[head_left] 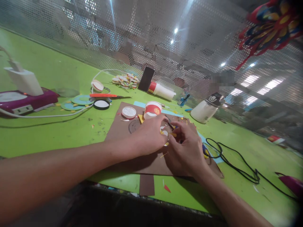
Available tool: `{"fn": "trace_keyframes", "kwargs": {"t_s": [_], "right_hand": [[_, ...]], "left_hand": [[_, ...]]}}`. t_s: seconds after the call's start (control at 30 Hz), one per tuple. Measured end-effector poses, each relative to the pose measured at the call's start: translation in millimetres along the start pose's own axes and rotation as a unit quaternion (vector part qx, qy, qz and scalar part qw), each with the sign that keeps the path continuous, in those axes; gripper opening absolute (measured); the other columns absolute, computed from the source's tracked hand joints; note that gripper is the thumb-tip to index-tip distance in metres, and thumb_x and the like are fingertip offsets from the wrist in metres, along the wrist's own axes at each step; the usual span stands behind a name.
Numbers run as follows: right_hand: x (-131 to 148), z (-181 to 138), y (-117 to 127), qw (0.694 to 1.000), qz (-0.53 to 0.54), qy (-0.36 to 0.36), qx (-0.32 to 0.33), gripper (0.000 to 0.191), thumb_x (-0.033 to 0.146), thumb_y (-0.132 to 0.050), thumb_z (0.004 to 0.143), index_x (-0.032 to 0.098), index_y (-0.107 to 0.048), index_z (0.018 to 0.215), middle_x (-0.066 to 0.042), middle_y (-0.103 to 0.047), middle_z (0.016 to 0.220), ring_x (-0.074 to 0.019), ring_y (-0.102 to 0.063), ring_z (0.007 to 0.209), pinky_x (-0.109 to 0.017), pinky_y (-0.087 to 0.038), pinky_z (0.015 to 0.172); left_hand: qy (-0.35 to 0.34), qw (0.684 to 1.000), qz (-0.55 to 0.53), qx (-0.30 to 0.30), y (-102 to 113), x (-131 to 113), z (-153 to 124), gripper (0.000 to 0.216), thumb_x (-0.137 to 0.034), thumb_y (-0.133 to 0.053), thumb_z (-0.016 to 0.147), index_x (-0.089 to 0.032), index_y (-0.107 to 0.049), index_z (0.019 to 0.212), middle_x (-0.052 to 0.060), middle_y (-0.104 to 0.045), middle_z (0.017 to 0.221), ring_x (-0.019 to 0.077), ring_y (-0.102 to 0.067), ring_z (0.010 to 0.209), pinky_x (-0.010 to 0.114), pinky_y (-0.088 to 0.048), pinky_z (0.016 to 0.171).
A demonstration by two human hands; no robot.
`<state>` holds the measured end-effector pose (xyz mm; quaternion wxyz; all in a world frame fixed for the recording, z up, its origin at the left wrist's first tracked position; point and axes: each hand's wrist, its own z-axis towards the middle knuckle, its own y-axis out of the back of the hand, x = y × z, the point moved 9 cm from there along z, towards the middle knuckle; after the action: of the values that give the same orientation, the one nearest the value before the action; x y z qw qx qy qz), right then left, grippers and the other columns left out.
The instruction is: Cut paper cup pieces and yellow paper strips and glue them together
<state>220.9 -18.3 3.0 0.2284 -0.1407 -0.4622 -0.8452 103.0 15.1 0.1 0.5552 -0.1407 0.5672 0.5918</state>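
Observation:
Both my hands meet over a brown cardboard sheet (123, 134) on the green table. My left hand (149, 135) is curled, its fingers pinched on a small white paper disc (163, 130) with yellow bits on it. My right hand (186, 149) is closed too, its fingertips pinching a small yellow piece (173, 135) at the disc's edge. A thin dark tool (169, 125) shows between the hands; which hand holds it is unclear. A red and white paper cup (152, 110) stands just beyond my left hand.
A purple power strip (23, 102) with a white charger (23, 80) lies far left. Teal paper rings (79, 101), a white lid (128, 112), a phone (146, 78), a lying white bottle (204, 110) and a black cable (236, 167) surround the sheet. Perforated mesh (165, 37) walls the back.

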Motion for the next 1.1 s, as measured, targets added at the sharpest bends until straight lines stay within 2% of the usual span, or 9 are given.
{"fn": "trace_keyframes", "kwargs": {"t_s": [0.2,0.4,0.6,0.93,1.1], "right_hand": [[4,-1,3,1.000,0.007,0.006,-0.008,0.030,0.020,-0.059,0.077,0.019,-0.062,0.107,0.000,-0.064,0.073,-0.0151,-0.057,0.059,-0.031,-0.046,0.059],[-10,6,14,0.995,0.095,-0.017,-0.031,0.030,0.021,-0.057,0.080,0.018,-0.060,0.110,-0.001,-0.062,0.077,-0.0152,-0.059,0.063,-0.033,-0.049,0.061],[-18,8,18,0.991,0.127,-0.040,-0.032,0.027,0.022,-0.058,0.081,0.017,-0.063,0.107,-0.002,-0.063,0.076,-0.0154,-0.059,0.062,-0.034,-0.051,0.061],[-19,6,16,0.989,0.138,-0.045,-0.021,0.026,0.024,-0.059,0.082,0.019,-0.062,0.108,-0.002,-0.064,0.078,-0.0160,-0.061,0.065,-0.033,-0.051,0.061],[-21,8,20,0.986,0.153,-0.063,-0.021,0.027,0.027,-0.058,0.083,0.019,-0.062,0.109,-0.003,-0.064,0.079,-0.0167,-0.060,0.066,-0.034,-0.051,0.062]], "left_hand": [[0.011,1.000,0.004,-0.017,3,2,2,0.042,-0.014,-0.051,0.065,-0.018,-0.058,0.107,0.006,-0.065,0.092,0.0181,-0.059,0.078,0.028,-0.046,0.066],[0.035,0.999,-0.024,-0.001,2,8,3,0.037,-0.015,-0.051,0.066,-0.018,-0.057,0.103,0.006,-0.065,0.093,0.0178,-0.059,0.077,0.027,-0.045,0.062],[0.053,0.999,-0.002,0.003,3,12,2,0.037,-0.014,-0.050,0.067,-0.018,-0.055,0.103,0.007,-0.064,0.092,0.0190,-0.059,0.077,0.027,-0.045,0.061],[0.009,1.000,0.018,-0.016,5,2,1,0.034,-0.014,-0.050,0.069,-0.018,-0.055,0.103,0.007,-0.065,0.094,0.0194,-0.059,0.081,0.029,-0.045,0.066],[-0.027,0.999,0.041,-0.021,8,-9,-1,0.040,-0.015,-0.047,0.073,-0.018,-0.054,0.112,0.008,-0.064,0.099,0.0203,-0.059,0.087,0.032,-0.045,0.075]]}}
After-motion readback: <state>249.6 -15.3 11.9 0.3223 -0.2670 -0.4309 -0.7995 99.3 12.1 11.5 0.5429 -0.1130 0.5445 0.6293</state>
